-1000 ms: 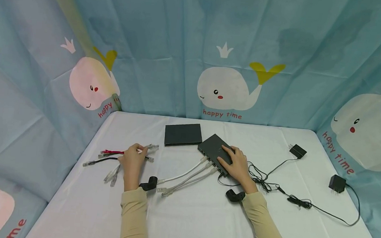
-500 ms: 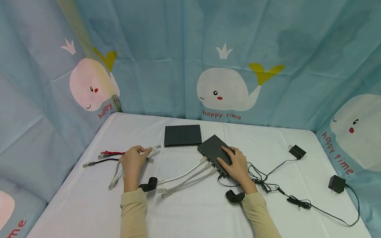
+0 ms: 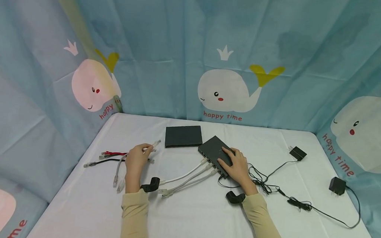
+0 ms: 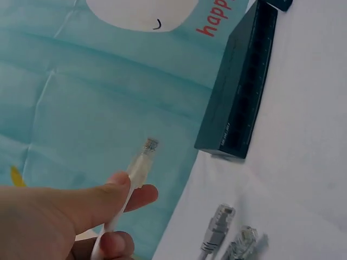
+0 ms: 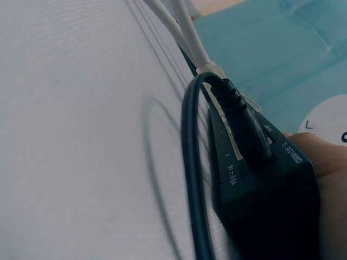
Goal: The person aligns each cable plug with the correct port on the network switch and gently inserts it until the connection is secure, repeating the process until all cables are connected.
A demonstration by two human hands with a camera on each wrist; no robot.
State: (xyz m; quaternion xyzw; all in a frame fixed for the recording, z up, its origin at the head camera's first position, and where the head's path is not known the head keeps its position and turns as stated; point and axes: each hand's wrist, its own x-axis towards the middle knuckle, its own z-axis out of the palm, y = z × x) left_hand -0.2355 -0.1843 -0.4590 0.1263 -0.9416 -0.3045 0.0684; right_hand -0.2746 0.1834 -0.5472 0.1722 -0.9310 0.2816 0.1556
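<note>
My left hand (image 3: 136, 161) pinches a pale network cable just behind its clear plug (image 4: 150, 145), between thumb and fingers. The plug points forward, away from the person. The cable's grey length (image 3: 118, 169) hangs back past the left side of the hand. My right hand (image 3: 237, 165) rests on the right end of a black network switch (image 3: 212, 146), its thumb and fingers spread over the top. Several white and grey network cables (image 3: 186, 176) are plugged into the switch's front. A black power plug (image 5: 244, 124) sits in the socket at its end.
A second black switch (image 3: 184, 136) lies at the back, left of the first. Red and black cables (image 3: 106, 160) lie left of the left hand. At right are two black power adapters (image 3: 298, 153) with bundled cords (image 3: 263, 180). A patterned curtain (image 3: 183, 40) borders the table.
The left hand has shifted slightly forward and tilted the plug up and away. The cable's trailing grey ends have swung right, closer to the wrist. The right hand stays on the switch.
</note>
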